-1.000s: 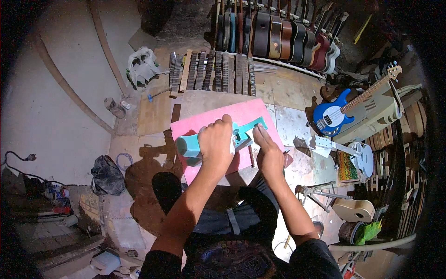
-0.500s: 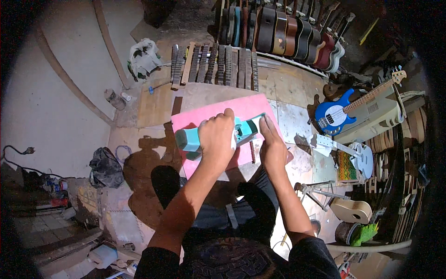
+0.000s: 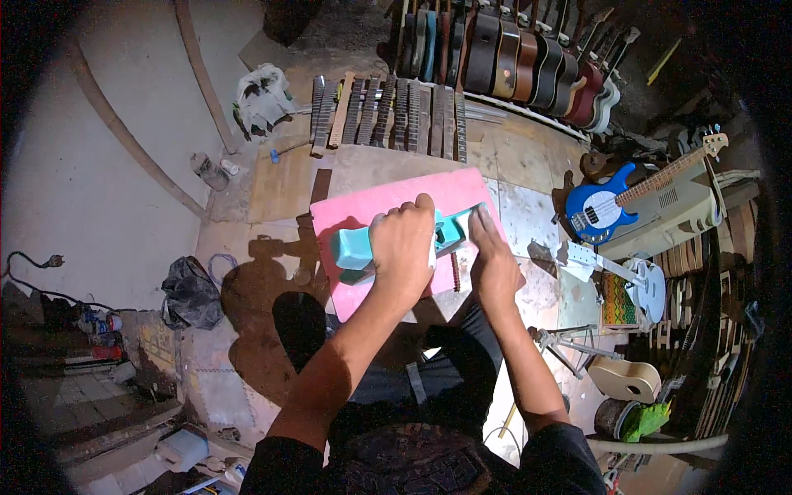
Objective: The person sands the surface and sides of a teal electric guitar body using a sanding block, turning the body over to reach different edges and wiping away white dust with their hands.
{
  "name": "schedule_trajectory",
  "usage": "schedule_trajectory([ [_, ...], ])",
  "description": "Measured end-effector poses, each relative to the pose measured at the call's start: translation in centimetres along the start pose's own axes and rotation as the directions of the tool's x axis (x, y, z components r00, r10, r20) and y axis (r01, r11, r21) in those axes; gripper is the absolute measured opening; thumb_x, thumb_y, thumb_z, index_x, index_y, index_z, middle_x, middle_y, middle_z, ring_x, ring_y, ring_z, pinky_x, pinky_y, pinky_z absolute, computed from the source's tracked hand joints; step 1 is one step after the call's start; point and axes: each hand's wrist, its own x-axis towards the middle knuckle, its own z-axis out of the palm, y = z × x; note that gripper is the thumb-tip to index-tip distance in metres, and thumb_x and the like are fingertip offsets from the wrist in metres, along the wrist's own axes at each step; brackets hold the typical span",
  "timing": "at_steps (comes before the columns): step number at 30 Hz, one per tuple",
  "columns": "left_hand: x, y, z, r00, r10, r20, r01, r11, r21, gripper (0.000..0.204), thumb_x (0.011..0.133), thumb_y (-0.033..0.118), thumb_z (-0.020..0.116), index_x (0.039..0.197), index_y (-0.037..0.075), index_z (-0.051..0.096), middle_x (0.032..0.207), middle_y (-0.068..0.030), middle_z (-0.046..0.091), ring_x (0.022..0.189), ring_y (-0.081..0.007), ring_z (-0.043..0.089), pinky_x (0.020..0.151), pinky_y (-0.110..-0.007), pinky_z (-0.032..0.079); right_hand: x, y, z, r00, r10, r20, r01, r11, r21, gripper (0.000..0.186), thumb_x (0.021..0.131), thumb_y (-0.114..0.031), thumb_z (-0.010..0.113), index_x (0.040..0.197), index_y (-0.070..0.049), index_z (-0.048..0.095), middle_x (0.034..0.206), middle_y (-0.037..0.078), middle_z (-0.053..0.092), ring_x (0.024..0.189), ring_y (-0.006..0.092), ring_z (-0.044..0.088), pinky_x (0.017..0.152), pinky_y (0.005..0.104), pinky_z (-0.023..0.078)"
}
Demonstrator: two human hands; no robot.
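Observation:
A teal hand-held power tool (image 3: 353, 246) lies slanted above a flat pink board (image 3: 452, 183) in front of me; its exact kind is hard to tell. My left hand (image 3: 406, 246) is wrapped round the tool's middle. Against the tool's right end, beside a pale patch on it, my right hand (image 3: 497, 262) rests with its fingers stretched out and close together. Its thumb is mostly hidden. A thin, dark ridged strip (image 3: 455, 272) shows on the board between my wrists.
Several guitar necks (image 3: 384, 115) lie in a row beyond the board, with guitars (image 3: 516, 62) standing behind. To the right are a blue bass guitar (image 3: 601, 206), a white guitar (image 3: 645, 290) and an unpainted guitar body (image 3: 627, 379). A dark plastic bag (image 3: 191, 293) sits left.
The view has shifted slightly, moving the whole scene a little to the right. The teal tool and my left hand have slid slightly right over the pink board. Both hands keep their places on the tool.

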Motion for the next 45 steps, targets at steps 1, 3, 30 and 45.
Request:
schedule_trajectory([
  [1, -0.2, 0.2, -0.1, 1.000, -0.001, 0.001, 0.001, 1.000, 0.011, 0.030, 0.076, 0.011, 0.078, 0.100, 0.006, 0.061, 0.084, -0.0133, 0.074, 0.083, -0.0317, 0.077, 0.072, -0.043, 0.059, 0.7, 0.1, 0.4, 1.000, 0.002, -0.026, -0.002, 1.000, -0.020, 0.062, 0.089, 0.010, 0.052, 0.145, -0.014, 0.065, 0.154, 0.013, 0.058, 0.120, 0.0388, 0.069, 0.098, 0.0456, 0.056],
  [3, -0.2, 0.1, -1.1, 1.000, -0.003, -0.010, 0.004, 0.999, 0.049, 0.019, 0.081, 0.008, 0.073, 0.097, 0.008, 0.063, 0.085, -0.0106, 0.076, 0.083, -0.0272, 0.078, 0.072, -0.038, 0.060, 0.6, -0.6, 0.9, 1.000, 0.018, 0.011, -0.019, 0.999, 0.047, 0.063, 0.089, 0.010, 0.052, 0.146, -0.013, 0.064, 0.153, 0.014, 0.059, 0.123, 0.0394, 0.068, 0.101, 0.0449, 0.055],
  [30, -0.2, -0.2, -0.5, 1.000, -0.024, 0.013, 0.024, 1.000, 0.015, 0.034, 0.075, 0.013, 0.079, 0.101, 0.004, 0.059, 0.086, -0.0168, 0.074, 0.081, -0.0360, 0.076, 0.071, -0.046, 0.059, 1.2, -0.2, 0.9, 0.995, 0.056, 0.082, -0.058, 0.998, 0.024, 0.069, 0.083, 0.015, 0.053, 0.145, -0.013, 0.064, 0.153, 0.013, 0.059, 0.131, 0.0358, 0.064, 0.105, 0.0412, 0.056],
  [45, -1.0, -0.1, -0.4, 1.000, -0.005, 0.025, 0.005, 1.000, -0.002, 0.039, 0.074, 0.013, 0.082, 0.103, 0.003, 0.059, 0.085, -0.0174, 0.072, 0.081, -0.0374, 0.075, 0.071, -0.048, 0.058, 0.1, 0.7, 1.3, 0.997, -0.023, 0.077, 0.007, 0.979, 0.203, 0.072, 0.078, 0.019, 0.053, 0.144, -0.007, 0.065, 0.151, 0.022, 0.058, 0.140, 0.0366, 0.057, 0.118, 0.0407, 0.046],
])
